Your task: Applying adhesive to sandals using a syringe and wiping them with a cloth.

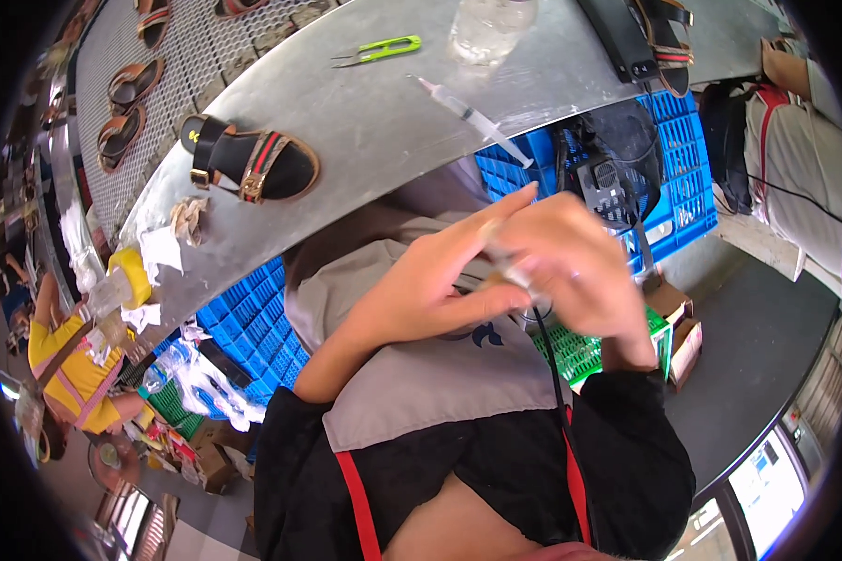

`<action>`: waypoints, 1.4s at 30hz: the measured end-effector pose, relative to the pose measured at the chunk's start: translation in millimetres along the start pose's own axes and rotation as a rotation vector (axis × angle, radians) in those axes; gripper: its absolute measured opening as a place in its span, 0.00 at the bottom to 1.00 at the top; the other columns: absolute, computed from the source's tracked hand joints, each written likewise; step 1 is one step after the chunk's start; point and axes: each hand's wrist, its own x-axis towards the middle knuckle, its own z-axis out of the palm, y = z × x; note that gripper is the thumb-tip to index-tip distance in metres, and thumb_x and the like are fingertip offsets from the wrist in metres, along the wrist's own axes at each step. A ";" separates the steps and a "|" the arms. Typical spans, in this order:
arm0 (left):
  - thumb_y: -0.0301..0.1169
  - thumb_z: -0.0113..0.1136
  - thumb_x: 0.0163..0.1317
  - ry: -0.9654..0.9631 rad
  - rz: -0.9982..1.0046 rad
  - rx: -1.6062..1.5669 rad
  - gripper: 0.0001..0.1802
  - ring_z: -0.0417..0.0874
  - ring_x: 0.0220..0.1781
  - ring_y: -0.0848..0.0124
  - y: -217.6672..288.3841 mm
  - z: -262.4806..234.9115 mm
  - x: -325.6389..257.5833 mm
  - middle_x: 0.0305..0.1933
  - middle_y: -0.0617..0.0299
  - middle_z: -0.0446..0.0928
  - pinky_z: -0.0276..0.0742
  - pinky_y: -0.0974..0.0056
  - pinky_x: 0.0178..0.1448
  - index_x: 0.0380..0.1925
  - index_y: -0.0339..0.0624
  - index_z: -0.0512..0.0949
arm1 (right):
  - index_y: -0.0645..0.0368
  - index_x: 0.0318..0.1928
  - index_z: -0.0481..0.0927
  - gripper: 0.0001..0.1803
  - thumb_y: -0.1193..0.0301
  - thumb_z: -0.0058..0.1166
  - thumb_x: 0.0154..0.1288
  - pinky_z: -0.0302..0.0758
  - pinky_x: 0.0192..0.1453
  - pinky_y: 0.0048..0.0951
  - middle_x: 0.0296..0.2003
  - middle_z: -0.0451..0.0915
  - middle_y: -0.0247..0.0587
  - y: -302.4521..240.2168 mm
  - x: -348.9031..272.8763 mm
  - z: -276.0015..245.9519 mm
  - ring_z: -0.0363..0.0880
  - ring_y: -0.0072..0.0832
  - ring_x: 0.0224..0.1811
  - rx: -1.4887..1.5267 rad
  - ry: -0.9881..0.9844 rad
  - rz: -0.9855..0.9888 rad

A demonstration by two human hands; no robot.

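Note:
My left hand and my right hand meet in front of my grey apron. On the left hand, fingers and thumb stretch out apart. My right hand is smeared by motion and lies across the left fingertips, its own fingers curled. A small whitish patch shows between them; I cannot make out what it is. Beyond the hands, a syringe lies at the bench edge, with green-handled thread snips farther back. A black sandal with a striped strap rests on the bench to the left.
The metal bench curves across, bearing a clear container and crumpled paper. More sandals stand on mesh at far left. Blue crates flank my lap. A dark cord hangs by my right hand. A person in yellow is at left.

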 end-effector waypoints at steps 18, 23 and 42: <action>0.22 0.63 0.64 0.335 -0.454 0.129 0.14 0.80 0.36 0.81 -2.9 -35.7 -70.3 0.38 0.61 0.86 0.75 0.74 0.39 0.49 0.31 0.85 | 0.62 0.77 0.52 0.57 0.71 0.76 0.52 0.70 0.70 0.42 0.64 0.71 0.60 147.2 -119.7 -5.1 0.73 0.50 0.65 -0.643 0.523 0.733; 0.23 0.62 0.66 0.264 -0.414 0.102 0.14 0.81 0.36 0.80 -6.2 -35.9 -64.4 0.38 0.60 0.86 0.75 0.74 0.39 0.50 0.31 0.85 | 0.64 0.75 0.57 0.52 0.76 0.74 0.52 0.71 0.67 0.36 0.60 0.75 0.53 142.2 -125.7 -22.6 0.76 0.37 0.60 -0.432 0.649 0.699; 0.21 0.62 0.62 0.358 -0.739 0.204 0.15 0.81 0.35 0.81 -37.6 -44.2 -89.5 0.35 0.63 0.86 0.75 0.73 0.39 0.48 0.32 0.86 | 0.79 0.69 0.53 0.54 0.51 0.66 0.61 0.80 0.57 0.53 0.58 0.70 0.79 58.9 -107.8 -70.9 0.78 0.58 0.54 -1.038 0.703 -0.107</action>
